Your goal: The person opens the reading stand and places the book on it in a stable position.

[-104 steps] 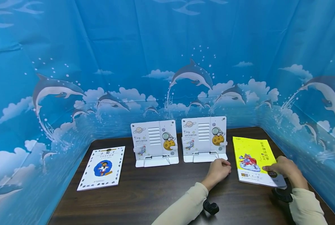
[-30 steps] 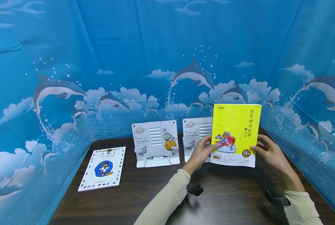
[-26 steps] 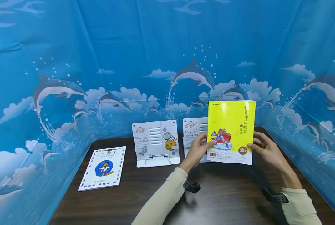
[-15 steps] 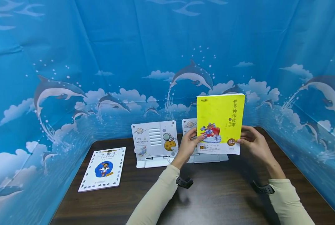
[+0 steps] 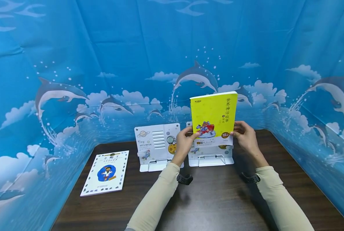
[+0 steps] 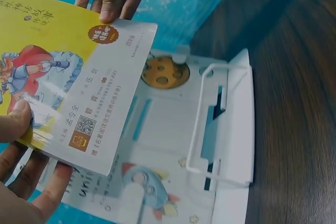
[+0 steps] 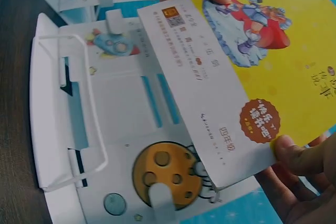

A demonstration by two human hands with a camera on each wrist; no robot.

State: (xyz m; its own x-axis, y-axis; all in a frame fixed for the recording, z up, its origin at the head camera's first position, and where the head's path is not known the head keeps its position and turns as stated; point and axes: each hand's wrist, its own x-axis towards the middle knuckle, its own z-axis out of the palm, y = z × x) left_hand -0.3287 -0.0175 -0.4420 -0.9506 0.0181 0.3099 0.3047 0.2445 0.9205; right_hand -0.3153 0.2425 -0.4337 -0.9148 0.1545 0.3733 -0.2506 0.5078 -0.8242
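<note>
A yellow paperback book (image 5: 213,115) with a white lower band is held up in front of the right-hand white book stand (image 5: 210,160). My left hand (image 5: 184,143) grips its left edge, thumb on the cover and fingers behind. On the opposite edge, my right hand (image 5: 246,138) pinches the book in the same way. In the left wrist view the book's lower edge hangs above the stand's wire page holder (image 6: 197,124), apart from it. The right wrist view shows the stand's printed back plate (image 7: 134,103) behind the book, partly covered by it.
A second white book stand (image 5: 157,144) stands just left of the first. Farther left, a white book (image 5: 105,173) with a blue circle lies flat on the dark wooden table (image 5: 212,199). A blue dolphin-print curtain (image 5: 117,64) closes off the back and sides.
The yellow book has been lifted from the table's right side and carried left and up to the right-hand stand. The left hand has joined the right in holding it.
</note>
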